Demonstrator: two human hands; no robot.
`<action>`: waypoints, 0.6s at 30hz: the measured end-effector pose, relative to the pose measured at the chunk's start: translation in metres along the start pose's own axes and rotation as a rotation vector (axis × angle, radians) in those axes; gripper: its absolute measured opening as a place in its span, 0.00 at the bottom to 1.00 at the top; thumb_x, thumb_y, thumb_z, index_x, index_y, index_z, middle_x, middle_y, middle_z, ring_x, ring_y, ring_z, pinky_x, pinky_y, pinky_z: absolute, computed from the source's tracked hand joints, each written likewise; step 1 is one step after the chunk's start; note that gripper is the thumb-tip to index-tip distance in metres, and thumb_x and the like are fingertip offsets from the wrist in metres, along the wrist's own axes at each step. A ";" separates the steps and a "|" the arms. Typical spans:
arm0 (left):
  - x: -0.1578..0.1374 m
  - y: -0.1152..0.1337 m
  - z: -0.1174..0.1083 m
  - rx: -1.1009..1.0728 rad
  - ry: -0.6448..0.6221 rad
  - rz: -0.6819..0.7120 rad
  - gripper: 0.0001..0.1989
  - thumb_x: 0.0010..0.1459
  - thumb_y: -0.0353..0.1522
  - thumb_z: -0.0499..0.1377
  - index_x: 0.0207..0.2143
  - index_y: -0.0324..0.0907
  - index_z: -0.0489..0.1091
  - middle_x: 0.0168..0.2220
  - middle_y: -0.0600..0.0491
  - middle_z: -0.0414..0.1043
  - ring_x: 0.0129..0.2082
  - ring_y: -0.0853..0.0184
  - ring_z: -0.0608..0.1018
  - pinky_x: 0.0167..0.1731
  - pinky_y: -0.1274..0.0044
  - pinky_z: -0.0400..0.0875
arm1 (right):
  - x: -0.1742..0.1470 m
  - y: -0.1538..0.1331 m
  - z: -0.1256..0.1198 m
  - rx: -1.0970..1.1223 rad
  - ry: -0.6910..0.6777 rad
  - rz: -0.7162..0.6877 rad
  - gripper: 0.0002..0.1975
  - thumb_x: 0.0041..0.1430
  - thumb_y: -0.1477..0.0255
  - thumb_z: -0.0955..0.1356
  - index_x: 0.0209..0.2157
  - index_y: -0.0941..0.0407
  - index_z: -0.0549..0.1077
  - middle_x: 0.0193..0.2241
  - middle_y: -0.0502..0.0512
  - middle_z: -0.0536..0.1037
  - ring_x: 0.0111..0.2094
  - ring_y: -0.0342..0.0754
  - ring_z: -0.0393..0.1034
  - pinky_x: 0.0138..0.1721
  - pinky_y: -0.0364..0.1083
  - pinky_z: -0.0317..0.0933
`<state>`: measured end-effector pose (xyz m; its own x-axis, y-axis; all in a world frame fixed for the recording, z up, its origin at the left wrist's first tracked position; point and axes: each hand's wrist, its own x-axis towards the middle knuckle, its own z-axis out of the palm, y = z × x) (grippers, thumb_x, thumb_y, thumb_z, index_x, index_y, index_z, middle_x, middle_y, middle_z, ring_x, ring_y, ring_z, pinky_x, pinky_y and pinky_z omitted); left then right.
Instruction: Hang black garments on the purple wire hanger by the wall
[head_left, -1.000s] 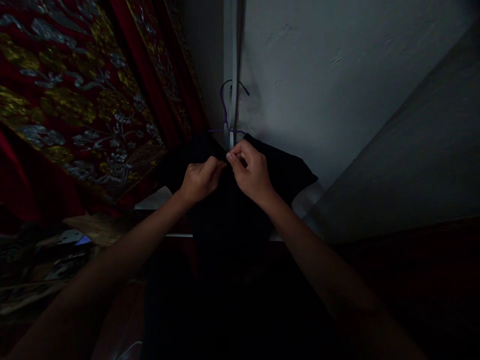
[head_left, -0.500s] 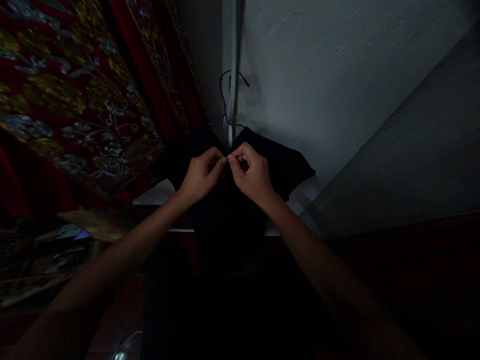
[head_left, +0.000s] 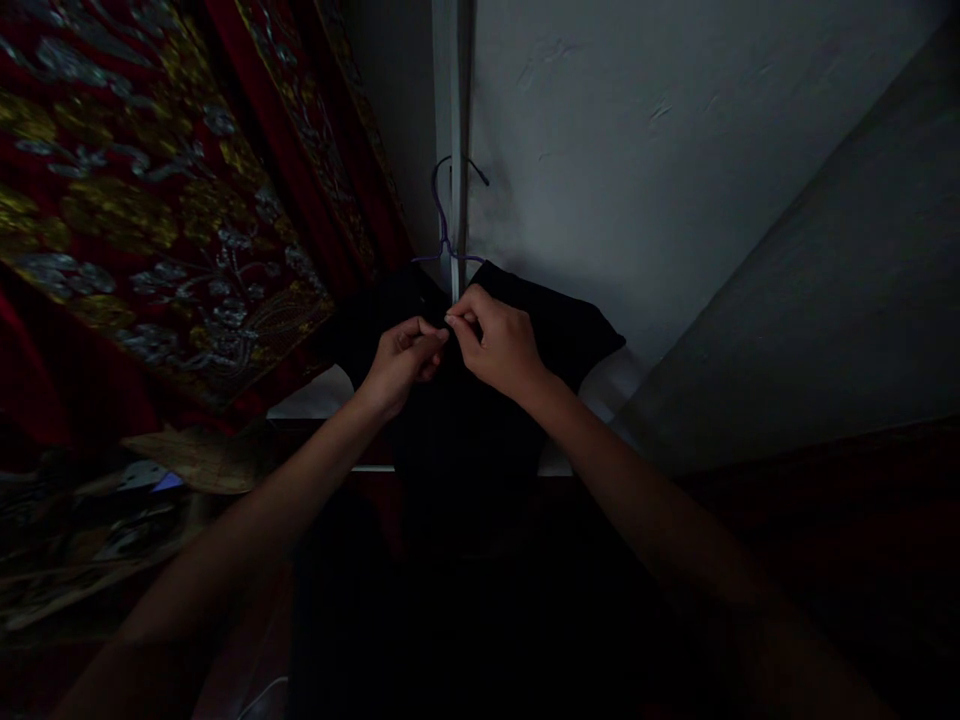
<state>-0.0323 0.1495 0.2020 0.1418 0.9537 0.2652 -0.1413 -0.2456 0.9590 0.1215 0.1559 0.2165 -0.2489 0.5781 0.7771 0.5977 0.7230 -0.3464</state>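
Observation:
A dark short-sleeved shirt [head_left: 562, 315] hangs on a thin purple hanger [head_left: 440, 215], hooked at a pale upright edge by the wall. At the front neckline my left hand [head_left: 405, 362] is closed, thumb and forefinger pinching the dark cloth. Just above and to its right, my right hand [head_left: 499, 335] also pinches the shirt near the base of the neck opening. The fingertips of both hands almost meet. Whether a button lies between them is too dark to make out.
A red curtain [head_left: 300, 200] with gold and silver embroidery hangs at the left. Below it lies a cluttered wooden piece [head_left: 199, 460]. A grey wall [head_left: 600, 150] fills the right side. A white cable [head_left: 262, 692] runs along the floor at lower left.
My left hand has dropped slightly and moved left, its fingertips now below those of my right hand. The right hand stays at the neckline. The view has shifted a little.

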 end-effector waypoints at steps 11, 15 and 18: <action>-0.035 -0.071 -0.007 0.254 -0.129 -0.229 0.16 0.45 0.40 0.69 0.21 0.40 0.67 0.15 0.57 0.67 0.15 0.73 0.67 0.16 0.82 0.60 | 0.019 0.014 -0.070 0.239 0.642 0.047 0.06 0.63 0.67 0.69 0.33 0.54 0.71 0.32 0.50 0.71 0.35 0.45 0.69 0.36 0.46 0.61; -0.032 -0.058 -0.019 0.223 -0.051 -0.168 0.17 0.50 0.44 0.68 0.31 0.41 0.70 0.25 0.56 0.72 0.22 0.72 0.71 0.20 0.82 0.63 | -0.014 0.032 -0.100 0.522 0.720 0.267 0.06 0.55 0.72 0.73 0.28 0.54 0.72 0.22 0.46 0.66 0.24 0.40 0.60 0.26 0.43 0.54; 0.002 -0.030 -0.033 0.214 0.132 -0.024 0.19 0.55 0.47 0.66 0.37 0.42 0.69 0.26 0.56 0.70 0.22 0.72 0.69 0.19 0.82 0.61 | -0.054 0.036 -0.107 0.818 0.660 0.515 0.08 0.52 0.70 0.75 0.27 0.54 0.71 0.21 0.43 0.62 0.20 0.39 0.55 0.22 0.41 0.51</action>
<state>-0.0605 0.1644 0.1708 0.0116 0.9707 0.2399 0.0735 -0.2401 0.9680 0.2384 0.1102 0.2186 0.4673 0.7391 0.4852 -0.2158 0.6275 -0.7481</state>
